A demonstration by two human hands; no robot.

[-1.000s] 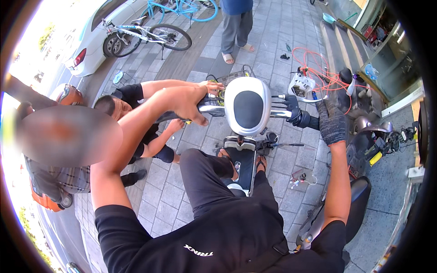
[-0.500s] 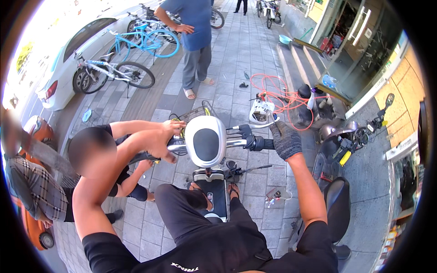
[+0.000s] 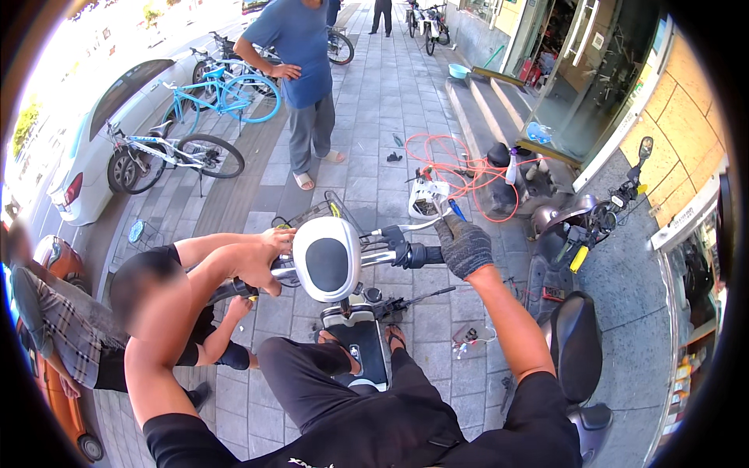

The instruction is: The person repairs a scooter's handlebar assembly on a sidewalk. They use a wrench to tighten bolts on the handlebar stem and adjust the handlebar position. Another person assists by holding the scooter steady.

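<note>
I sit astride a small electric scooter, whose white headlamp cover point(image 3: 328, 258) with a dark grey oval stands between my hands. My bare left hand point(image 3: 256, 267) is closed over the left side of the handlebar point(image 3: 287, 274); some of its fingers are hidden. Wearing a dark grey knitted glove, my right hand point(image 3: 466, 245) wraps the outer end of the black right grip point(image 3: 427, 255). A silver brake lever point(image 3: 413, 227) reaches toward its fingertips. Just beyond them shows a blue thing point(image 3: 456, 209), too small to name. Another person's hand point(image 3: 278, 239) is beside my left hand.
A crouching person point(image 3: 156, 288) is close on my left; a standing person point(image 3: 308, 62) is ahead. An orange hose point(image 3: 499, 214) lies coiled near a white tub point(image 3: 426, 198) and the steps point(image 3: 488, 105). A parked scooter point(image 3: 573, 343) is on the right, bicycles point(image 3: 183, 156) at far left.
The whole view has shifted, so the scooter and street appear farther left and lower. Both my hands keep their places on the handlebar. The blue thing shows more clearly beyond my right fingertips.
</note>
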